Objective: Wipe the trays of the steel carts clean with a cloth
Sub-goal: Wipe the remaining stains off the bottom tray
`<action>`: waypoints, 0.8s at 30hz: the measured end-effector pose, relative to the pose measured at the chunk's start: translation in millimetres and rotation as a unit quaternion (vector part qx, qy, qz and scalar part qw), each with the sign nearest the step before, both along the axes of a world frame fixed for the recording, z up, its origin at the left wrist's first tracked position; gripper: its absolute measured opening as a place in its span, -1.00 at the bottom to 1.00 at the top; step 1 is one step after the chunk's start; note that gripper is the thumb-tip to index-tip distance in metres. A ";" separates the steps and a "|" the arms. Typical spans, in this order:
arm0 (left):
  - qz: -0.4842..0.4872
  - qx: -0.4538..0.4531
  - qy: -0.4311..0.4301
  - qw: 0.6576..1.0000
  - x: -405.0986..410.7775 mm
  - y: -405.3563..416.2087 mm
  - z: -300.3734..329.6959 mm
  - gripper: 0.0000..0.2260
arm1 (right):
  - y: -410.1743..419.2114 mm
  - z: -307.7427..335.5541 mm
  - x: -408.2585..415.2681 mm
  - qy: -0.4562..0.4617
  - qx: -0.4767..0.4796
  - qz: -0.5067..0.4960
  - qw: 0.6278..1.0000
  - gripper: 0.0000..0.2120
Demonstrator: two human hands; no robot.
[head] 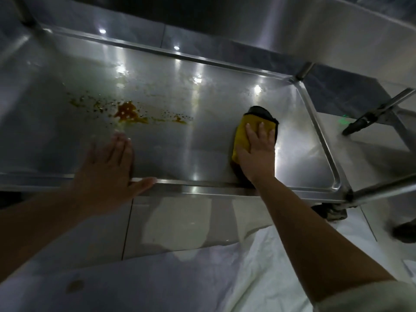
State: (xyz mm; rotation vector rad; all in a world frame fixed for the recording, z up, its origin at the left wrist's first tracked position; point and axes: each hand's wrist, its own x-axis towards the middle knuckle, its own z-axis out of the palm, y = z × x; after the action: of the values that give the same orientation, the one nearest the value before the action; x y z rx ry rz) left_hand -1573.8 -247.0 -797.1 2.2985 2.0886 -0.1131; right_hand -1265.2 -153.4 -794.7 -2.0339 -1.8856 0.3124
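A steel cart tray [225, 61] fills the upper half of the head view. An orange-brown stain [128, 112] with scattered specks lies left of its middle. My right hand [256, 152] presses flat on a yellow and black cloth [242, 131] at the tray's right part, fingers straight. My left hand [108, 161] rests open on the tray's near part, fingers on the floor of the tray just below the stain, thumb lying along the front rim.
The cart's corner post [304, 72] and side rails [382, 188] stand at the right, with a caster [333, 211] below. Another steel surface [337, 30] lies behind at upper right. A white apron [202, 278] covers the bottom of the view over a tiled floor.
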 end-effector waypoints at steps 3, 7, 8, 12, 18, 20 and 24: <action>0.008 -0.018 -0.008 1.000 -0.7 1.5 0.7 0.15 | 10.9 -0.6 -42.3 -0.038 -0.028 -0.059 0.997 -0.44; 0.024 -0.019 -0.009 1.000 -3.0 3.6 -5.1 0.16 | 28.8 2.6 -123.9 -0.039 -0.047 0.083 0.995 -0.40; 0.027 -0.016 -0.010 0.999 -3.5 3.9 -5.4 0.15 | 31.4 2.0 -146.4 -0.034 -0.054 0.140 0.988 -0.38; 0.018 -0.040 -0.033 0.998 -10.3 5.3 -7.1 0.10 | 36.2 2.9 -189.9 -0.086 -0.091 0.266 0.956 -0.34; 0.118 0.006 -0.121 0.986 -89.2 0.1 -14.7 0.04 | 28.7 10.0 -160.7 -0.088 -0.077 0.286 0.951 -0.33; 0.157 0.014 -0.115 0.981 -120.0 2.3 -19.3 0.13 | 26.7 9.6 -165.1 -0.094 -0.061 0.259 0.959 -0.35; 0.154 0.011 -0.110 0.982 -132.6 3.6 -30.1 0.15 | 27.3 7.5 -213.2 -0.146 -0.043 0.172 0.973 -0.46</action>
State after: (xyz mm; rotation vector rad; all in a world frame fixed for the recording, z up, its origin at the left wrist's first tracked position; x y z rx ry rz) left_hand -1706.4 -243.3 -827.2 1.8652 2.2986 0.1647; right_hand -1478.3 -126.1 -787.3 -1.8805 -2.4513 0.1884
